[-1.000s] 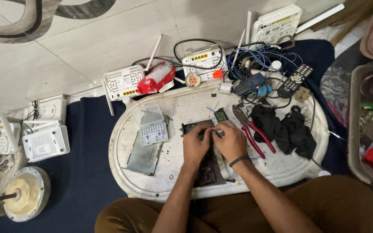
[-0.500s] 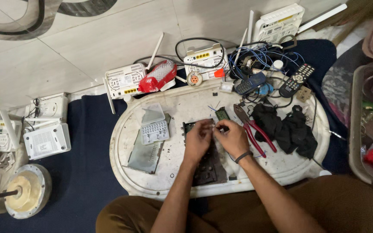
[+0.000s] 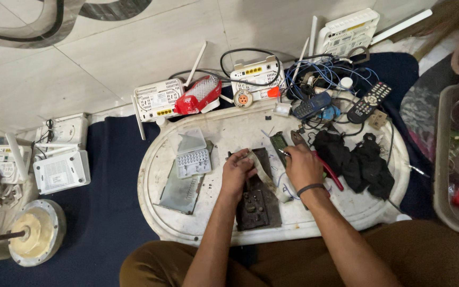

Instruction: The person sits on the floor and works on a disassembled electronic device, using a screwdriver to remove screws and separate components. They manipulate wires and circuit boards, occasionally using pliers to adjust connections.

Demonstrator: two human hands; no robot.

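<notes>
On the white oval tray (image 3: 187,228) lies a dark circuit board (image 3: 256,204). My left hand (image 3: 236,171) rests over its top end and pinches a pale flat strip (image 3: 265,178) that runs diagonally down toward my right wrist. A little to the right, my right hand (image 3: 303,167), with a dark band on the wrist, holds a thin metal tool (image 3: 282,153) whose tip points left. A narrow green board (image 3: 278,146) and red-handled pliers (image 3: 331,172) lie just beyond that hand.
A clear parts box (image 3: 192,158) and a grey metal plate (image 3: 179,194) lie on the tray's left, black cloth (image 3: 362,159) on its right. White routers (image 3: 158,98), a remote (image 3: 368,101), a blue phone (image 3: 312,105) and tangled wires (image 3: 314,74) crowd the far edge.
My hands were close together over the board; now they are apart, the right one shifted right, and the pale strip shows stretched between them.
</notes>
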